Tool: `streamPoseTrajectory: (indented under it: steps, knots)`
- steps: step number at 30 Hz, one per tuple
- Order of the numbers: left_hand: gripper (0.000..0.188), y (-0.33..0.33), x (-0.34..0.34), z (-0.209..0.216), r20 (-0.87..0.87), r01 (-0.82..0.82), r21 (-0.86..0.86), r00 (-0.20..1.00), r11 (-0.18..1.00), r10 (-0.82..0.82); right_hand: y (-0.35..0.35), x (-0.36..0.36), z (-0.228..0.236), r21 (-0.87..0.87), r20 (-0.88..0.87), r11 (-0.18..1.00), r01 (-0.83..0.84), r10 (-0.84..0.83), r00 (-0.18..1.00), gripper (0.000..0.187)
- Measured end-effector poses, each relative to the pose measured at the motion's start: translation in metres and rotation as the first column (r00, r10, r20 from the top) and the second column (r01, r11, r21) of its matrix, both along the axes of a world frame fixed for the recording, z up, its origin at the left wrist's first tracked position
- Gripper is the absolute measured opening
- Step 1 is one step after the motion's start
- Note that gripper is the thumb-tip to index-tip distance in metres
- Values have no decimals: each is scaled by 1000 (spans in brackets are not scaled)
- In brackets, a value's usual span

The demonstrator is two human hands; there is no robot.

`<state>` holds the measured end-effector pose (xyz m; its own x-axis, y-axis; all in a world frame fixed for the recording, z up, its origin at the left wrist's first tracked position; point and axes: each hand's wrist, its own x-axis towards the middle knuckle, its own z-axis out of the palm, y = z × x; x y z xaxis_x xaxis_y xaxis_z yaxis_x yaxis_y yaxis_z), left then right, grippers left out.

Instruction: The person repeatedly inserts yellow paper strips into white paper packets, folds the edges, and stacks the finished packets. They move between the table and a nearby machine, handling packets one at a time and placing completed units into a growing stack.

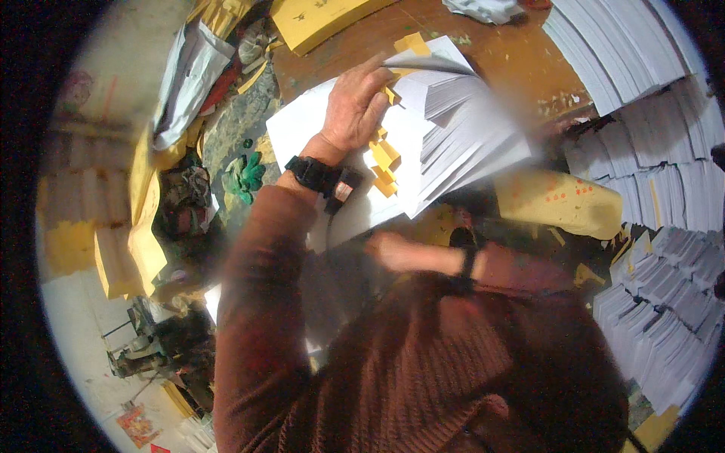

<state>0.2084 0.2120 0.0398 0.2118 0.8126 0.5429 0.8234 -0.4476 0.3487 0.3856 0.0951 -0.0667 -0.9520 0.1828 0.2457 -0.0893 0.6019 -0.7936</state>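
My left hand (353, 109) rests on a white sheet of paper (298, 124), fingers stretched toward a raised, shaded paper edge. Small yellow paper strips (385, 155) stick out in a row beside that hand. Right of them, a fanned stack of white sheets (464, 140) lies at a slant. My right hand (389, 251) is close to the near edge of the paper, smeared by motion, its fingers indistinct. A black watch (313, 174) is on my left wrist, with a small dark box-like piece (343, 191) next to it.
Tall stacks of white paper (649, 162) line the right side of the wooden table (491, 38). A yellow wrapped bundle (559, 204) lies before them. At the far side is a yellow block (321, 19). Green crumpled material (243, 177) and folded yellow paper (145, 253) are on the left.
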Motion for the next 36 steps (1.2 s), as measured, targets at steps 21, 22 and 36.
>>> streamPoseTrajectory:
  steps: [21,22,36]
  knots:
    - [54,-7,3,-1,193,-34,-66,980,997,46,137,171,20,-493,545,815,304,17,838,26]
    - [52,-7,2,-1,177,-36,-56,983,998,45,105,137,11,-562,371,807,181,50,927,27]
    - [47,-7,1,1,111,-32,-76,993,997,40,264,123,108,-232,274,846,480,-416,867,28]
